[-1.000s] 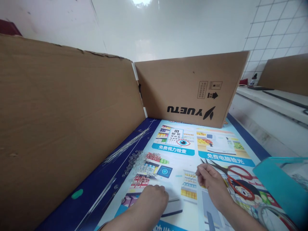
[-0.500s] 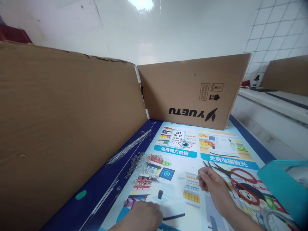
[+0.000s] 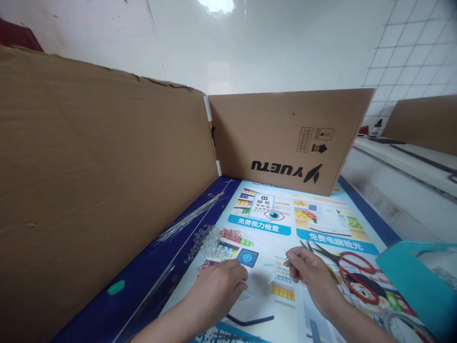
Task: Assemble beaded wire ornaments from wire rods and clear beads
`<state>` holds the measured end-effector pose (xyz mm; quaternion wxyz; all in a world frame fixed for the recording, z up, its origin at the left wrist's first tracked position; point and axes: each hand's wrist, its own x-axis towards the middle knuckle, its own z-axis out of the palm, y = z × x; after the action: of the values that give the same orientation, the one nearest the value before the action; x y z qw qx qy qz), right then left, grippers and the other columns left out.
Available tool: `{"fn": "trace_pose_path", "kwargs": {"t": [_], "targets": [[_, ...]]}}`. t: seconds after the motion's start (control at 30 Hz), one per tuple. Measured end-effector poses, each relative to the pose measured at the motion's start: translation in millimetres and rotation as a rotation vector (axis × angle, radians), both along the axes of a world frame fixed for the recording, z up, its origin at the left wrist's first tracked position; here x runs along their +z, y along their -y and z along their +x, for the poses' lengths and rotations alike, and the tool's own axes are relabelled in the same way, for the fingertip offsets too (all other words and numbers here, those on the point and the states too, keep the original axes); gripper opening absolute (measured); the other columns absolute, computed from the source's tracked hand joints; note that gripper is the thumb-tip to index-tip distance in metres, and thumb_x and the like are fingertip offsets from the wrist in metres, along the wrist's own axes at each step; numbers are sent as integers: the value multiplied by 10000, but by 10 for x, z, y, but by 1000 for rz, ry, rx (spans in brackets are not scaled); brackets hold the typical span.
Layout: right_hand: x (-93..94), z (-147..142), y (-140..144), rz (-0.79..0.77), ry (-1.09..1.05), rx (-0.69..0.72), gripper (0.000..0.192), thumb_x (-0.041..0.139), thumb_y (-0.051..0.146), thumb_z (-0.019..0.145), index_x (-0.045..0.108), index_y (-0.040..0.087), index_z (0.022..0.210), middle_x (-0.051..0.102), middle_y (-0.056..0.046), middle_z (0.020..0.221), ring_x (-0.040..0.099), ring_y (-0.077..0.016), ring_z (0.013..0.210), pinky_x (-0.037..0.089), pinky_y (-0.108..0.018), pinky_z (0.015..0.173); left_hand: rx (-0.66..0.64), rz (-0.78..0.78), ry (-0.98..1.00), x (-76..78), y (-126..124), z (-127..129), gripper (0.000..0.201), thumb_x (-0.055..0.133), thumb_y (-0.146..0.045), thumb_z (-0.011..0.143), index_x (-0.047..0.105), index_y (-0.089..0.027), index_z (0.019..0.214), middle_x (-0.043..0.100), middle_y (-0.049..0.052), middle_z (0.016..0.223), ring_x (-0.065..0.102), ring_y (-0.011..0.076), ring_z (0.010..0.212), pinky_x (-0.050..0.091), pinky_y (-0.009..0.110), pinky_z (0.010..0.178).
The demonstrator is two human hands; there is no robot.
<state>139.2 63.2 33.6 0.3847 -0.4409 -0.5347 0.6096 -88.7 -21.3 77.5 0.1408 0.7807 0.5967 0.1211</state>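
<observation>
My right hand [image 3: 310,276] is closed in a pinch on a thin pale strand [image 3: 274,276], which slants down to the left from its fingertips. Curled fingers on my left hand [image 3: 223,288] point right and downward. What they hold, if anything, is hidden behind them. Just beyond that hand lies a loose pile of clear beads [image 3: 211,244], partly covered by it. Red-handled scissors [image 3: 357,269] rest to the right of my right hand, blades pointing away to the left.
Long thin strands [image 3: 191,218] lie along the blue edge of the printed mat [image 3: 264,252]. Cardboard panels stand on the left [image 3: 107,181] and at the back [image 3: 285,138]. A teal container [image 3: 410,281] is at the right, near a coil [image 3: 403,326]. A green piece [image 3: 116,287] sits at left.
My left hand has moved up and forward, closer to the bead pile. My right hand has shifted slightly left, and the strand in its fingers shows more clearly.
</observation>
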Motion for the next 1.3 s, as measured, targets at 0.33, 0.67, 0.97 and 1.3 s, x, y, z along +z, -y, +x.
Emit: {"fn": "trace_pose_path", "kwargs": {"t": [0.33,0.67,0.97,1.3], "targets": [[-18,-136,-171,45,-128,-9,187,607,357,772,597,171,789,585,3,637,475,-101,515,352,-228,483,-41,-125,463,-304,-719,485,229,406,-238,806,579,-190,663,622,-6,637,554,145,613,363,217,565],[-195,-193,-241,34,-75,-54,311,650,446,681,627,142,745,632,-21,623,477,-84,443,319,-197,417,28,-65,494,-522,-836,366,244,378,-212,803,518,-180,607,571,-15,620,528,145,640,344,221,592],[-115,-79,-215,34,-90,-170,258,630,408,733,606,155,688,582,5,557,456,-78,445,310,-194,427,33,-81,474,-567,-817,361,276,368,-269,832,508,-189,607,569,-10,602,520,153,604,344,234,587],[-146,66,-329,130,-328,-396,242,565,419,798,555,191,717,550,14,694,453,-91,529,350,-225,490,173,-146,617,-679,-847,388,324,332,-374,853,543,-194,686,581,-16,598,539,134,528,346,225,518]]}}
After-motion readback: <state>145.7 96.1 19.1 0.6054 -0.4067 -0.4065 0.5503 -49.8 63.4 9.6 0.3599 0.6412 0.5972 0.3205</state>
